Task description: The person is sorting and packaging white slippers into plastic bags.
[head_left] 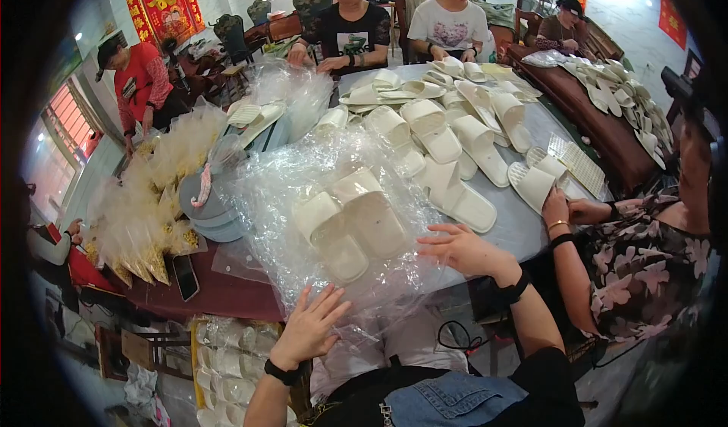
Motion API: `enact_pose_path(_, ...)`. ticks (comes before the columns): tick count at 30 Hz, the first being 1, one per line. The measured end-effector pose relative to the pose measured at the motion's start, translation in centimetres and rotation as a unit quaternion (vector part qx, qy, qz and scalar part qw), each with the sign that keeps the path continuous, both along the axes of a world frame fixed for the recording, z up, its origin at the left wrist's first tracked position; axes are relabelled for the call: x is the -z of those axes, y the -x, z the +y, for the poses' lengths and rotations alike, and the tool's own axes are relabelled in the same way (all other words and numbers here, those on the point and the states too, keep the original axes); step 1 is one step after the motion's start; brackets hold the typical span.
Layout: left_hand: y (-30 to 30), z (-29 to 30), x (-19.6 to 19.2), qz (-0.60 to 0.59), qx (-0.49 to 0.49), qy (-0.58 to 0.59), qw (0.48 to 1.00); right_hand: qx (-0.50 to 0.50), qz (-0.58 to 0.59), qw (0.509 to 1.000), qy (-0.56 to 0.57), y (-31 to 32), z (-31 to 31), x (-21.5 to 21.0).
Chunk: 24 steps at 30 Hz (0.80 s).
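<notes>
A pair of cream slippers (350,222) lies side by side inside a clear crinkled plastic bag (303,177) on the table in front of me. My left hand (307,324) lies flat with fingers spread on the bag's near edge. My right hand (459,249), fingers apart, rests on the bag's right side, just right of the slippers. Neither hand grips anything.
Many loose cream slippers (455,139) cover the grey table (523,226) beyond. A person in a flowered top (629,264) works at my right; several others sit around. Left lie a stack of grey discs (208,207), packets of small bags (144,222) and a phone (186,277).
</notes>
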<state>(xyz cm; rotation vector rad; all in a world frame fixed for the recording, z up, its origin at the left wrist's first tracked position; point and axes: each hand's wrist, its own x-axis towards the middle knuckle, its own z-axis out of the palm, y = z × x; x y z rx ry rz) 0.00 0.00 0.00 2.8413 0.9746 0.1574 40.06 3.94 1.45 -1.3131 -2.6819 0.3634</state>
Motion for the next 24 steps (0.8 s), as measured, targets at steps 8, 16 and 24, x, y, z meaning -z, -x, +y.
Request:
enact_pose_path(8,0.6,0.7,3.0,-0.251,-0.05,0.06,0.965,0.113,0.319,0.941,0.005,1.6,3.0,0.4)
enact_pose_path(16,-0.4,1.4,4.1,-0.458,-0.2,0.105,0.86,0.273,0.426,0.86,0.058,4.8,5.0,2.0)
enact_pose_path(24,-2.3,2.8,2.5,-0.415,-0.363,0.102,0.828,0.326,0.28,0.896,-0.11,5.3,6.2,4.0)
